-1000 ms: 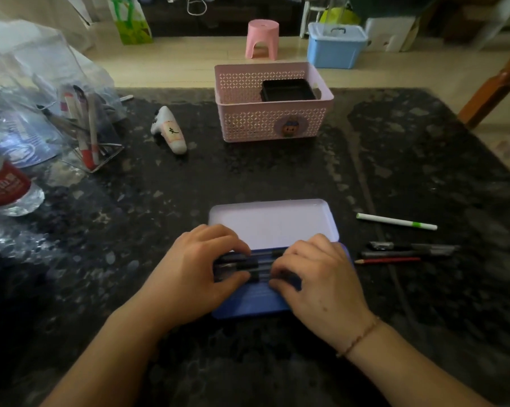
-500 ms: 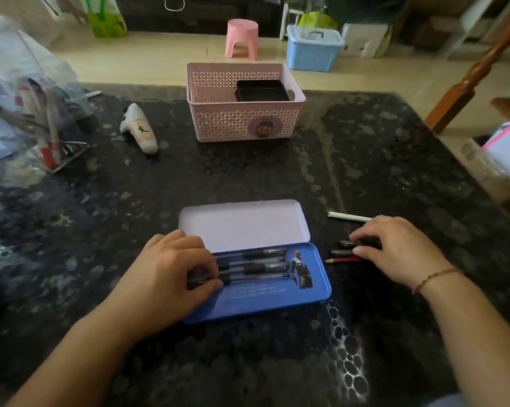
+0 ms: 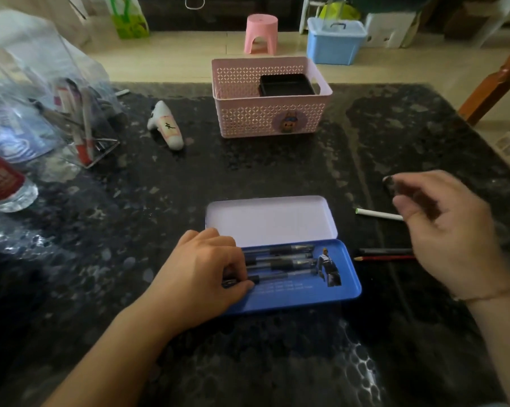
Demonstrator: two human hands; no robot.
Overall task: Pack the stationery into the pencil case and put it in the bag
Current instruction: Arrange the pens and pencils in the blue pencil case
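Pale wooden floor [image 3: 189, 58] beyond dark stone table [image 3: 247, 171]; pink stool [image 3: 261, 32] (blue storage box [image 3: 334, 42] beside it).

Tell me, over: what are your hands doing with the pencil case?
Left hand holds pens in open pencil case. Right hand lifts dark pen. White pen, pencils still on table. Nothing blocking.
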